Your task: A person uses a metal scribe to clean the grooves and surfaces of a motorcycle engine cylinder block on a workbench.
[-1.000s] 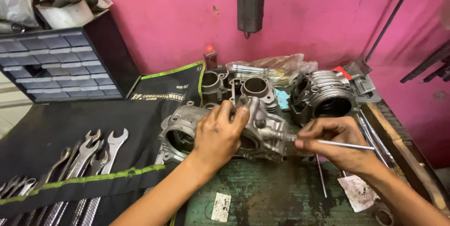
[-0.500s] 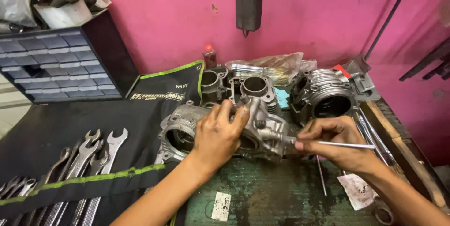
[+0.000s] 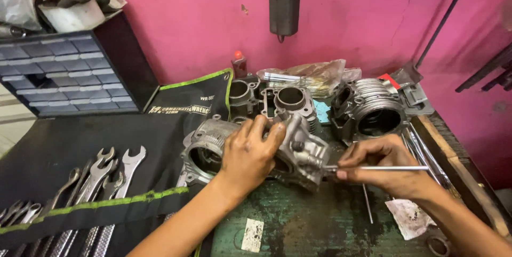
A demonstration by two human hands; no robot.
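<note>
**Two hands on a grey engine casting**

The left hand (image 3: 249, 153) lies spread over the top of a grey metal engine casting (image 3: 298, 155), fingers curled down against it and holding it steady. The casting sits at the middle of the surface (image 3: 314, 225), a worn green top with dark stains. It is dull silver, cast with ribs and bosses, and shows a round bore at its left end. The right hand (image 3: 386, 166) is pinched closed around a thin metal rod (image 3: 384, 168), which lies level with its left tip at the casting's right side.

Farther back stand two more cylinder parts: a dark block with round bores (image 3: 282, 99) and a finned cylinder (image 3: 373, 110) to the right. A crumpled clear plastic bag (image 3: 314, 75) lies against the pink wall behind them. On the left a black tool roll (image 3: 80, 145) with a green stripe holds a row of wrenches (image 3: 101, 174); its flap carries white lettering. Far left stands a dark cabinet of small drawers (image 3: 53, 75). A small white rectangular label (image 3: 252, 234) lies on the near surface, and a stained scrap of paper (image 3: 408, 217) near right.
</note>
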